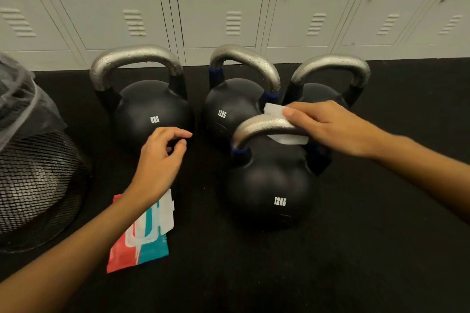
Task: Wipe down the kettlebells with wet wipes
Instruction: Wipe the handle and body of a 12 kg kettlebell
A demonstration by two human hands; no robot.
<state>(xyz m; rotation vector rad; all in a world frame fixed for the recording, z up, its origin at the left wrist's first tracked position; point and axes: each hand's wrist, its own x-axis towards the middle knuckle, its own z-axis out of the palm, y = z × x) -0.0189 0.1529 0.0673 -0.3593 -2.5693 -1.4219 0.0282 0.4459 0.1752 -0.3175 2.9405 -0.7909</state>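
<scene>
Now, from the head camera: the right hand [323, 127] has a white wet wipe [277, 115] wrapped over the silver handle of the nearest kettlebell [272, 185], fingers curled round it. Risk, to my eye: the handles behind show droplets, so a wet bar could let the wipe bunch or slide off. The left hand [162, 160] hovers loosely curled above the floor, holding nothing, beside the 8KG kettlebell [152, 114], over the wipes packet [142, 236]. Two more kettlebells stand behind, near the lockers [229, 7].
</scene>
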